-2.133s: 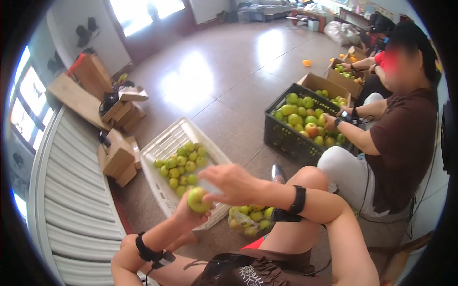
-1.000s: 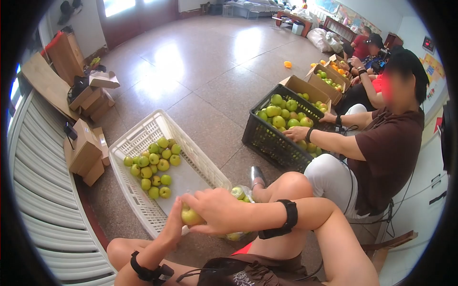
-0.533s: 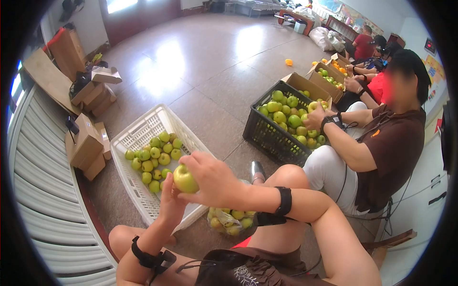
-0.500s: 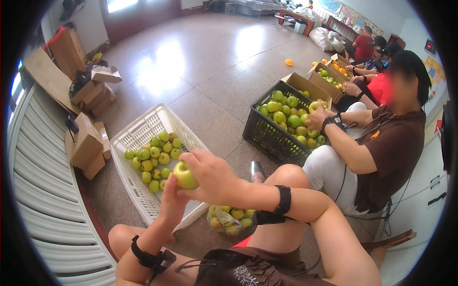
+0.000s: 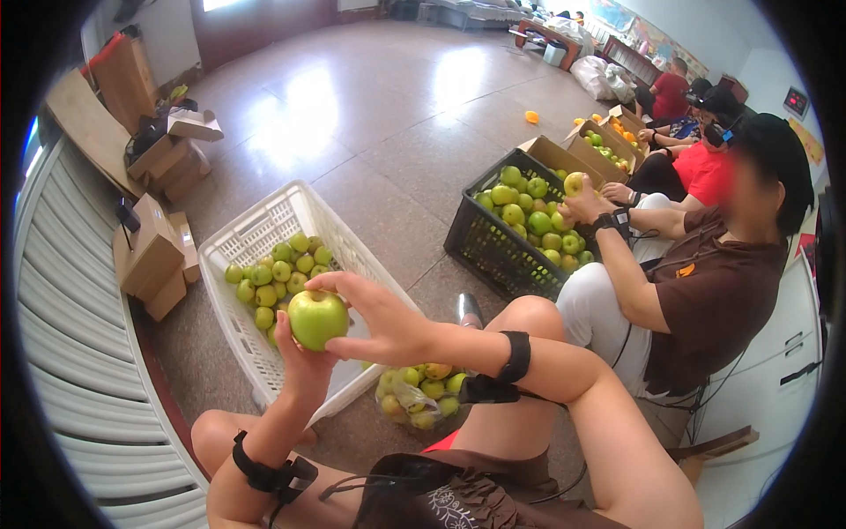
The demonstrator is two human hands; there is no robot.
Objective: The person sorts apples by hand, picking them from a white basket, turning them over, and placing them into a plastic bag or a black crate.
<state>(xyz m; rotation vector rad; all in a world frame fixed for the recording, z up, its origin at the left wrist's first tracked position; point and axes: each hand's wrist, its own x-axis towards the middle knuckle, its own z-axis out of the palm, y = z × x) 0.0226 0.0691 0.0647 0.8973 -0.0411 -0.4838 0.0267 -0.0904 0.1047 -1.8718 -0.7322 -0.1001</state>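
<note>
A green apple (image 5: 318, 321) sits between my two hands, above the white plastic crate (image 5: 256, 361). My left hand (image 5: 304, 366) supports it from below and the left, fingers closed against its side. Curved round the apple's upper and right side, my right hand (image 5: 383, 322) has its fingertips near the top and its thumb low on the right. Smaller yellow-green apples (image 5: 280, 273) lie heaped inside the crate. Beside the crate, near my knees, a clear plastic bag (image 5: 414, 401) holds more apples.
A black crate (image 5: 502, 264) of apples stands to the right, by a seated co-worker (image 5: 705, 291) holding an apple. Cardboard boxes (image 5: 608, 159) of fruit and other people are farther back. Boxes (image 5: 154, 247) and a white ribbed radiator (image 5: 79, 353) line the left.
The apple has shifted slightly left and toward me, and turned so its stem end shows less sideways. My right fingers have spread wider. The co-worker's hands have lifted an apple higher.
</note>
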